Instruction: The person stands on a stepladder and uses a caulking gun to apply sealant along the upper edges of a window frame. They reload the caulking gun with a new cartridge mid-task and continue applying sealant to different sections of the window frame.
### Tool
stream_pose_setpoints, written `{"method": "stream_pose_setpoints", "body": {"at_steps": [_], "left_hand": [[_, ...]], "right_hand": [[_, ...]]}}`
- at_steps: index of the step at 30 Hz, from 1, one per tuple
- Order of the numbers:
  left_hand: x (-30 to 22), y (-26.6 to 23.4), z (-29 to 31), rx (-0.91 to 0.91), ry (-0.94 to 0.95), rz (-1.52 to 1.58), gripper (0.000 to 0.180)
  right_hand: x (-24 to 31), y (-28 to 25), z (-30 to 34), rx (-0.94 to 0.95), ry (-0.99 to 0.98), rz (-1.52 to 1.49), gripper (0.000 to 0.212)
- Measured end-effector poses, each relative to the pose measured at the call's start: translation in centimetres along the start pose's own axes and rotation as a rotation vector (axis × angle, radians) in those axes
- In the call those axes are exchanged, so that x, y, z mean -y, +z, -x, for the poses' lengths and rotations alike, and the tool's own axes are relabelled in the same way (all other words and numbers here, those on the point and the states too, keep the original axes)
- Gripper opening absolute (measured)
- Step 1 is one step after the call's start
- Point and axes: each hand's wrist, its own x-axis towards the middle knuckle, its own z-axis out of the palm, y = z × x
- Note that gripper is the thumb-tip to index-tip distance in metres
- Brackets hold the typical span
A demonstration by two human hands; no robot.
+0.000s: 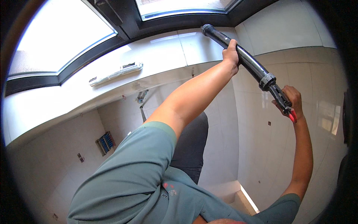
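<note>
Diagonally, blk caulk gun (253, 66), front (207, 30) twd window (182, 7)

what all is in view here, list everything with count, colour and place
tube-shaped tool: one, black, upper right, in both hands
lever-like part: one, red, tool's rear end
slim packet: one, silvery white, on the ledge
ledge: one, white, below the windows
window panes: two, bright, top
window frame: one, black, around the panes
wall box: one, blue and grey, left, contents unclear
fitting: one, metallic, below the ledge
tiled walls: several, pale, both sides
shirt: one, green, bottom
trousers: one pair, dark, centre
left hand: one, bare, on the barrel
right hand: one, bare, at the rear handle
</note>
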Motion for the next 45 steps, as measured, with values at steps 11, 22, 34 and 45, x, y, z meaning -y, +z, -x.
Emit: {"method": "stream_pose_setpoints", "body": {"at_steps": [11, 22, 34, 45], "left_hand": [[2.8, -0.8, -4.7, 0.006, -0.044, -0.062, 0.042], [4.9, -0.3, -7.0, 0.048, -0.063, -0.078, 0.045], [6.0, 1.2, -7.0, 0.028, -0.070, -0.142, 0.049], [6.5, 2.0, -7.9, 0.125, -0.154, -0.102, 0.047]], "right_hand": [[-1.7, 3.7, 1.3, -0.003, 0.090, 0.017, 0.049], [-2.4, 4.1, 2.4, -0.001, 0.154, 0.007, 0.048], [-2.2, 3.5, 3.5, -0.023, 0.169, 0.043, 0.045], [0.2, 3.7, 4.3, -0.098, 0.274, 0.066, 0.052]]}}
